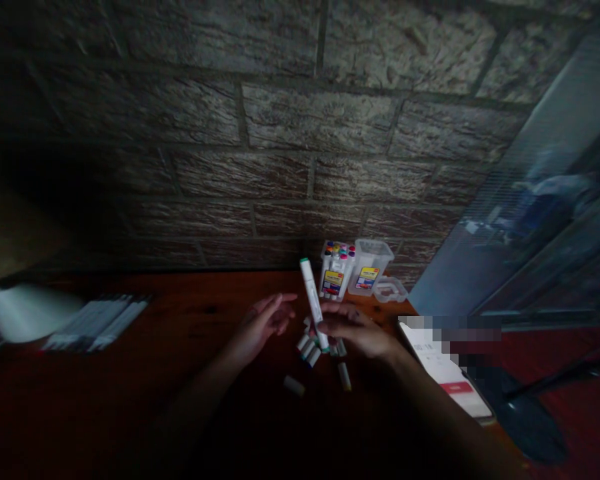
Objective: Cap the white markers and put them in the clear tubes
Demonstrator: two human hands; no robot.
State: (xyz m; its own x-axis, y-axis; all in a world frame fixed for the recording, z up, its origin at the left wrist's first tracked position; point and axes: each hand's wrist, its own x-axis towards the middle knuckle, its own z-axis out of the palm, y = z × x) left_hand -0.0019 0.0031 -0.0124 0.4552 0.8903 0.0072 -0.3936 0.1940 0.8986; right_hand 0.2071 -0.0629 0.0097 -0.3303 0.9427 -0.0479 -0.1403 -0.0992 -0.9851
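Note:
My right hand [356,331] grips a white marker [312,297] with a green cap, holding it upright above the dark wooden table [195,313]. My left hand [266,325] hovers just to its left with fingers spread, holding nothing. Several loose markers or caps [310,351] lie on the table under and in front of both hands. One more piece [294,385] lies nearer to me.
A clear box of coloured markers [336,270] and an empty clear box [370,267] with its lid [391,290] stand at the back by the brick wall. A row of white markers [100,323] lies at left. A phone [450,373] lies at right.

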